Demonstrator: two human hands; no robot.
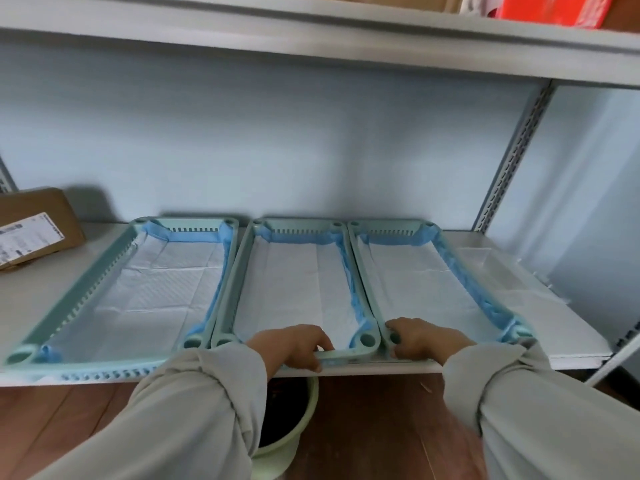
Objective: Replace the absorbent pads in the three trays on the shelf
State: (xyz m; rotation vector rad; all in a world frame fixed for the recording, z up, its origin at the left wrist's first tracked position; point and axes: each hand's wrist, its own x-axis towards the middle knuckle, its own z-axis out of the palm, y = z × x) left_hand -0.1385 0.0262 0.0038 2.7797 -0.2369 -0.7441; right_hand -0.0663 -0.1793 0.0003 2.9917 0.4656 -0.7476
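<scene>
Three pale green trays stand side by side on the white shelf (pixel 571 341). The left tray (pixel 69 299), the middle tray (pixel 242 265) and the right tray (pixel 360 271) each hold a white absorbent pad with blue edges turned up the walls: left pad (pixel 156 285), middle pad (pixel 294 282), right pad (pixel 415 285). My left hand (pixel 294 344) grips the front rim of the middle tray. My right hand (pixel 422 339) grips the front rim of the right tray near its left corner.
A brown cardboard box (pixel 34 226) with a label sits at the shelf's left back. A clear plastic wrapper (pixel 502 275) lies right of the trays. A pale green bin (pixel 287 427) stands on the wooden floor below. An upper shelf (pixel 311 32) hangs overhead with an orange package (pixel 554 8).
</scene>
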